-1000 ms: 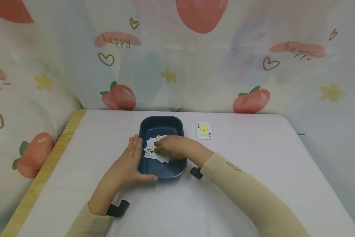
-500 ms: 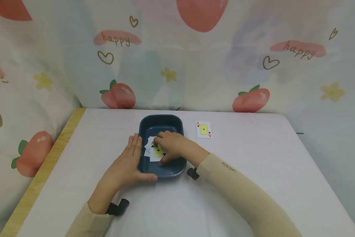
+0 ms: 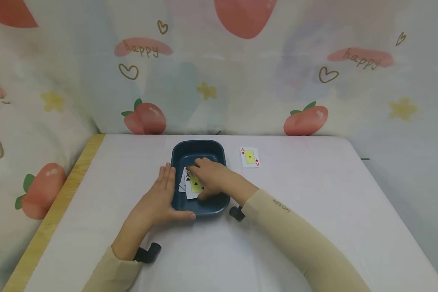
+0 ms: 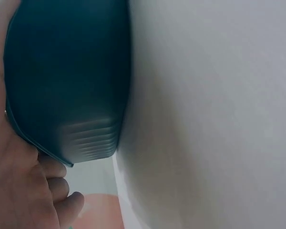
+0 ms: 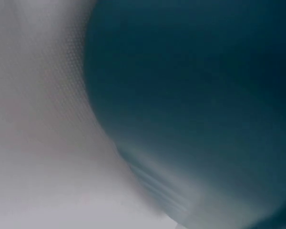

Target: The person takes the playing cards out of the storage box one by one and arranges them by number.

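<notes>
A dark blue tray point(image 3: 200, 213) stands on the white-covered table. My left hand point(image 3: 156, 202) lies with straight fingers along its left rim and the thumb stretched over the near edge. In the left wrist view the fingers curve past the rim beside the tray's ribbed outer wall point(image 4: 71, 71). Inside the tray my right hand point(image 3: 216, 178) holds a small stack of playing cards point(image 3: 191, 192), thumb at the near side and fingers at the far side. An ace of clubs is on top, and other card edges stick out at its left. Only the tray wall point(image 5: 181, 95) fills the right wrist view.
One ace of diamonds point(image 3: 249, 157) lies face up on the table, right of the tray. Black wrist camera mounts point(image 3: 148, 253) hang under both wrists. Wooden table edge point(image 3: 58, 202) shows at the left, and a printed curtain point(image 3: 240, 81) closes off the back.
My right hand has moved from over the fanned cards to the stack's edges, and the cards now lie closer together and turned straighter. My left hand stays at the tray.
</notes>
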### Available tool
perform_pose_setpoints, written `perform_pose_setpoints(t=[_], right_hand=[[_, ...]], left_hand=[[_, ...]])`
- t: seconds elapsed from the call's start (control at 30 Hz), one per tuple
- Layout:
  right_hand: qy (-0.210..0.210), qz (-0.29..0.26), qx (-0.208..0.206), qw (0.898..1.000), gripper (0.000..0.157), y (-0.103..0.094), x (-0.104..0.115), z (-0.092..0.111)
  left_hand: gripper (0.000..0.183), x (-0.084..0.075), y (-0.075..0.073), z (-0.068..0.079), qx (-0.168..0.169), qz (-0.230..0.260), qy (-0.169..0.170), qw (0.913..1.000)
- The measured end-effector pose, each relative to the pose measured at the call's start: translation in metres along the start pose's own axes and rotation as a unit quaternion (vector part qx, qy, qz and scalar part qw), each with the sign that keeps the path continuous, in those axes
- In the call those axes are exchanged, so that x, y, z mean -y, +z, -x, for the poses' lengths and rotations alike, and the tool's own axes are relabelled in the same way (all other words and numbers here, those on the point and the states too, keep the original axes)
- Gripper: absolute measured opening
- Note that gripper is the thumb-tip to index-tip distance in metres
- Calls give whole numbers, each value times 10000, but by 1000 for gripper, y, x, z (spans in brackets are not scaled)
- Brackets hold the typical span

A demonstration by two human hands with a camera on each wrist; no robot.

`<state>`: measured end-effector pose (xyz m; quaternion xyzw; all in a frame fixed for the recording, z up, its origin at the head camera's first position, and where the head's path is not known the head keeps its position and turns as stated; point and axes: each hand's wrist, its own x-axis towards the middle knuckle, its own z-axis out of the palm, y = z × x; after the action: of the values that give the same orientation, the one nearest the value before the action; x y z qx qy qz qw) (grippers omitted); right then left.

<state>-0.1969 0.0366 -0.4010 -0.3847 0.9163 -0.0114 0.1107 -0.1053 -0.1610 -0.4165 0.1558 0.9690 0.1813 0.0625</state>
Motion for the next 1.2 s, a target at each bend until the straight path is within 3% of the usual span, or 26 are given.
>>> perform_pose_setpoints(t=[0.23, 0.7, 1.2], right_hand=[[29, -253, -8, 9997, 91, -11, -2, 4], [300, -644, -460, 9964, 88, -38, -21, 20], [815, -714, -801, 9909, 89, -61, -60, 65]], left_hand=[[145, 2, -1, 4, -19, -43, -46, 10000], [146, 3, -6, -1, 44, -163, -92, 9998], [148, 1, 2, -4, 67, -133, -174, 9997]])
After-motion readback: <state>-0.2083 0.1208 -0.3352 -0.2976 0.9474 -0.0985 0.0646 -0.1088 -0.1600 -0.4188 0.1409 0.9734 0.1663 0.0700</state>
